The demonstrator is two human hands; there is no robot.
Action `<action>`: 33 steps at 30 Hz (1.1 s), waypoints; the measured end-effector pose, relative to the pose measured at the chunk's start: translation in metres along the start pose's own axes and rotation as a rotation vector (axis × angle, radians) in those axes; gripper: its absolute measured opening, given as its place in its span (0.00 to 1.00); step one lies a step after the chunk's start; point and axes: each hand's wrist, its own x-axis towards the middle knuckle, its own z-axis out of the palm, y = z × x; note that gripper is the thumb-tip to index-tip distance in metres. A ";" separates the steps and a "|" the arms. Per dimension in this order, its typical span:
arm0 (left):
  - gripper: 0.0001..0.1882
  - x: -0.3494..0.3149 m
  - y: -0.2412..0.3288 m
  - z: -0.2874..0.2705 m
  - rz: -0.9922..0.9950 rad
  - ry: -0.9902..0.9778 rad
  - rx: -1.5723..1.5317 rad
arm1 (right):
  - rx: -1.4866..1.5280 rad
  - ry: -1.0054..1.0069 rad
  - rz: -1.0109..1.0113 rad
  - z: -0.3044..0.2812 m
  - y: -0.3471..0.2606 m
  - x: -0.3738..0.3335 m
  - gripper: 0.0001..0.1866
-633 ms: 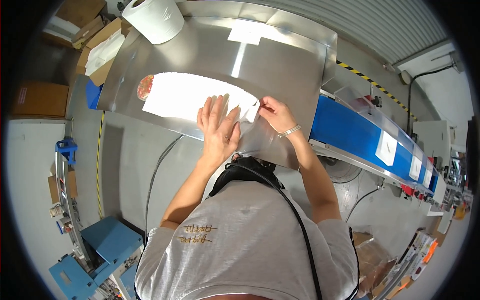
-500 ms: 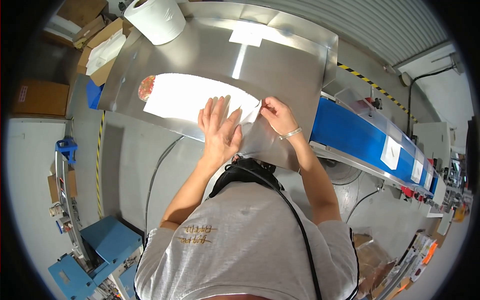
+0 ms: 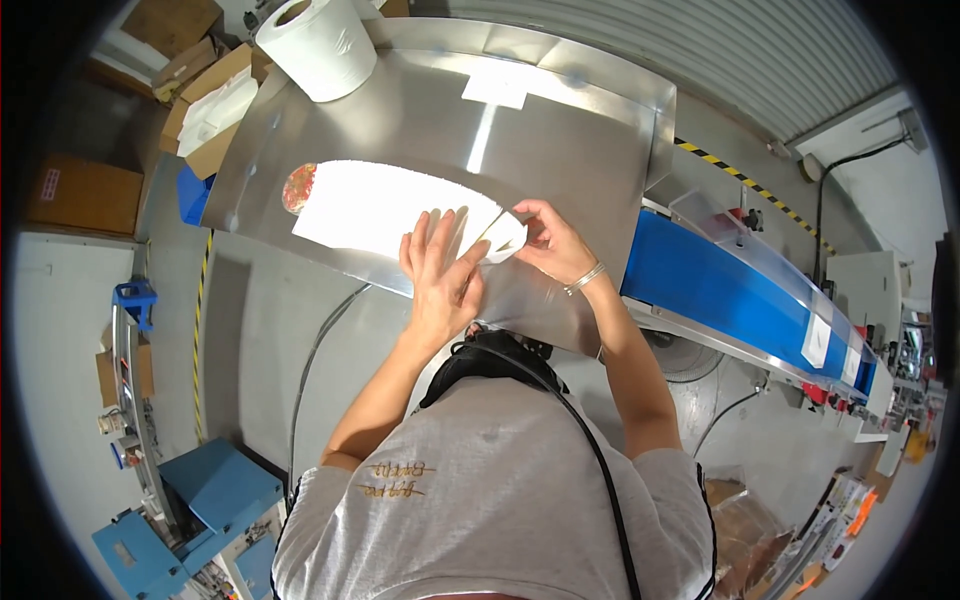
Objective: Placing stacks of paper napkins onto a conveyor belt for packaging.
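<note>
A long row of overlapping white paper sheets (image 3: 365, 205) lies in a curve on the metal table (image 3: 420, 120). My left hand (image 3: 436, 275) rests on the row with its fingers spread flat. At the row's right end, my right hand (image 3: 553, 243) pinches the edge of the end sheet (image 3: 510, 243), which is lifted and bent open. A thin dark line shows beside that sheet; I cannot tell what it is. From under the row's left end sticks out a rounded red-patterned piece (image 3: 298, 188).
A large white paper roll (image 3: 325, 55) stands at the table's far left, beside an open cardboard box (image 3: 215, 110). To the right runs a blue conveyor belt (image 3: 700, 275) carrying white pieces (image 3: 817, 338). A raised metal rim (image 3: 570, 55) borders the table's far side.
The white pieces on the belt have moved away to the right. My right hand has turned slightly, and the end sheet stands more open. My left hand stays on the row.
</note>
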 end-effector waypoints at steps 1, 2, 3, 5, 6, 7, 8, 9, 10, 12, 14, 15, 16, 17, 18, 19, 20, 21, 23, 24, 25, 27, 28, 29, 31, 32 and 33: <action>0.20 -0.002 -0.001 0.001 0.012 -0.004 0.002 | 0.000 0.005 -0.004 -0.001 -0.002 0.002 0.19; 0.19 -0.002 -0.002 0.001 0.023 -0.009 0.004 | 0.022 -0.057 -0.023 -0.001 -0.004 0.004 0.21; 0.19 -0.001 -0.002 0.000 0.028 -0.011 0.004 | 0.045 -0.118 -0.042 -0.002 -0.004 0.006 0.22; 0.18 -0.002 0.000 -0.001 0.017 -0.025 -0.008 | -0.090 -0.117 -0.149 -0.007 0.011 0.011 0.23; 0.17 0.000 0.001 -0.001 0.005 -0.014 -0.032 | -0.229 -0.122 -0.255 -0.011 0.017 0.009 0.23; 0.17 0.002 0.003 -0.002 -0.013 -0.003 -0.055 | -0.227 -0.117 -0.246 -0.012 0.016 0.005 0.23; 0.16 0.006 0.007 -0.005 -0.043 0.009 -0.075 | -0.026 -0.115 -0.108 -0.015 0.014 -0.001 0.22; 0.16 0.006 0.003 -0.002 -0.047 0.024 -0.066 | 0.175 -0.108 0.030 -0.019 0.011 -0.007 0.21; 0.16 0.004 -0.001 0.000 -0.053 0.038 -0.058 | 0.307 -0.036 0.168 -0.025 0.011 -0.015 0.17; 0.19 0.007 -0.002 0.001 -0.056 0.035 0.042 | 0.381 0.127 0.128 -0.055 0.056 -0.031 0.13; 0.22 0.010 -0.003 0.004 -0.114 0.046 0.134 | 0.089 0.407 0.266 -0.095 0.075 -0.057 0.13; 0.23 0.009 -0.005 0.005 -0.127 0.034 0.120 | 0.039 0.520 0.365 -0.115 0.084 -0.071 0.13; 0.23 0.007 -0.008 0.004 -0.142 0.023 0.109 | -0.035 0.643 0.411 -0.129 0.081 -0.083 0.14; 0.22 0.006 -0.009 0.001 -0.123 -0.008 0.144 | -0.110 0.765 0.455 -0.145 0.078 -0.095 0.16; 0.22 0.005 -0.010 0.001 -0.117 -0.013 0.132 | -0.258 0.824 0.466 -0.168 0.093 -0.109 0.18; 0.22 0.005 -0.010 0.000 -0.110 -0.013 0.136 | -0.402 0.874 0.475 -0.187 0.110 -0.123 0.19; 0.22 0.004 -0.010 -0.001 -0.107 -0.008 0.149 | -0.637 0.928 0.479 -0.202 0.117 -0.135 0.22; 0.21 0.004 -0.010 -0.001 -0.100 0.014 0.133 | -0.874 0.973 0.472 -0.208 0.122 -0.140 0.24; 0.21 0.001 -0.012 -0.001 -0.099 0.018 0.095 | -1.283 1.108 0.451 -0.185 0.080 -0.135 0.29; 0.21 0.003 -0.009 0.000 -0.099 0.023 0.051 | -1.274 1.125 0.353 -0.173 0.065 -0.128 0.32; 0.21 0.005 -0.007 0.000 -0.096 0.021 0.050 | -1.146 1.038 0.145 -0.162 0.056 -0.117 0.30; 0.20 0.005 -0.004 0.003 -0.093 0.016 0.030 | -0.916 0.591 -0.176 -0.126 0.060 -0.083 0.26; 0.20 0.003 -0.005 0.000 -0.100 0.021 0.042 | -0.604 0.400 -0.162 -0.086 0.025 -0.062 0.28; 0.19 0.002 -0.005 -0.002 -0.095 0.004 0.054 | -0.390 0.199 0.003 -0.055 0.000 -0.041 0.29; 0.19 0.005 -0.002 -0.004 -0.077 -0.013 0.056 | -0.247 -0.007 -0.037 -0.015 -0.015 -0.007 0.29; 0.19 0.006 -0.002 -0.005 -0.065 -0.035 0.066 | -0.207 -0.045 -0.188 -0.005 -0.008 0.004 0.29; 0.20 0.008 -0.004 -0.007 -0.055 -0.056 0.078 | -0.211 -0.037 -0.187 -0.003 0.005 0.011 0.29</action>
